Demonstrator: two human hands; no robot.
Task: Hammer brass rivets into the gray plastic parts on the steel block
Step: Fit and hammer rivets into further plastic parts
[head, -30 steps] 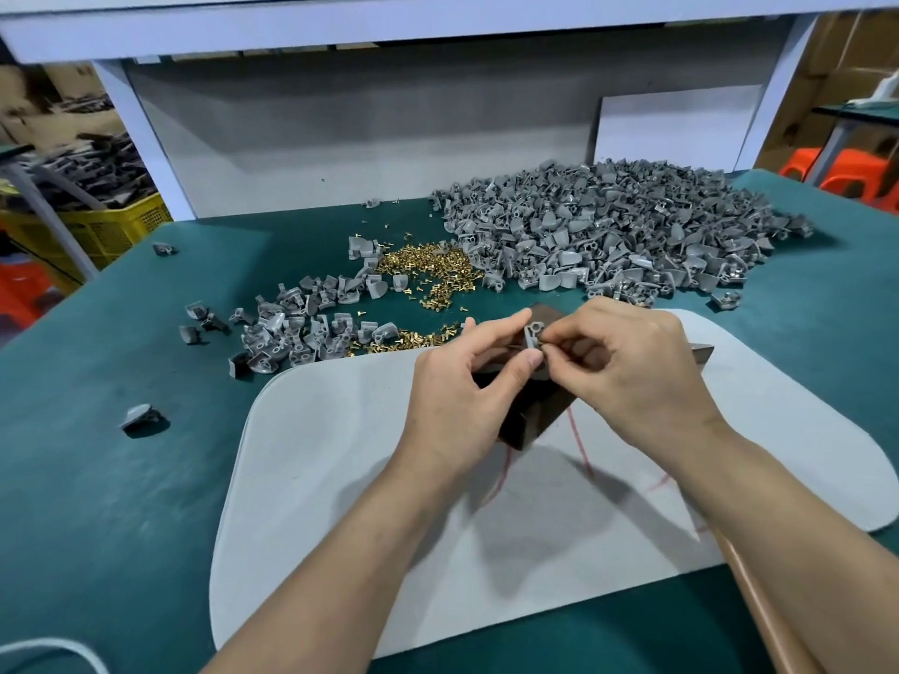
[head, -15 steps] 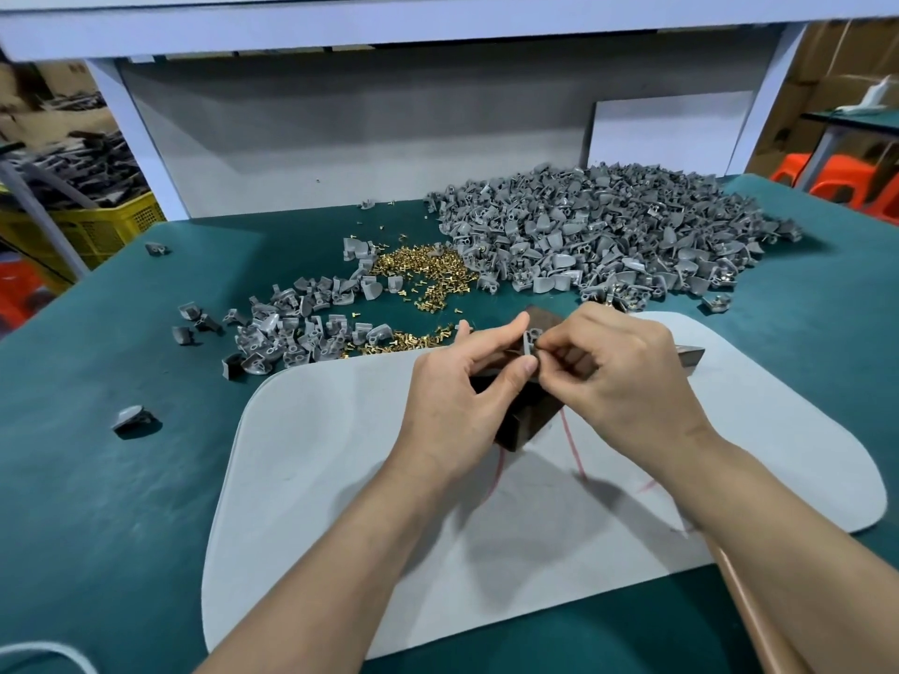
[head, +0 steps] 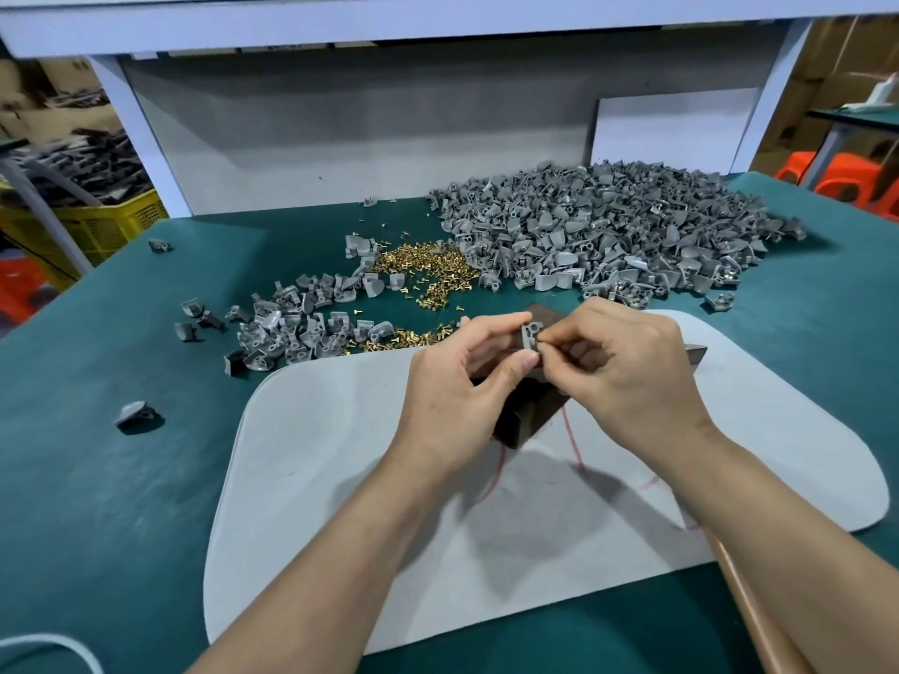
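Note:
My left hand [head: 462, 381] pinches a small gray plastic part [head: 531, 335] between thumb and forefinger, just above the dark steel block [head: 528, 415]. My right hand [head: 627, 372] pinches something tiny, apparently a brass rivet, against the part's right edge; the rivet itself is too small to make out. The block stands on a light gray mat [head: 340, 503] and is mostly hidden behind both hands. Loose brass rivets [head: 428, 272] lie on the green table beyond the block.
A large heap of gray parts [head: 608, 240] fills the back right of the table. A smaller cluster [head: 296, 328] lies to the left, with single parts [head: 136, 414] scattered. A hammer head [head: 696, 355] pokes out right of my right hand, its wooden handle [head: 759, 610] under my forearm.
Both hands stay at the block; the fingers have shifted slightly on the gray part, which now shows its holed face more fully.

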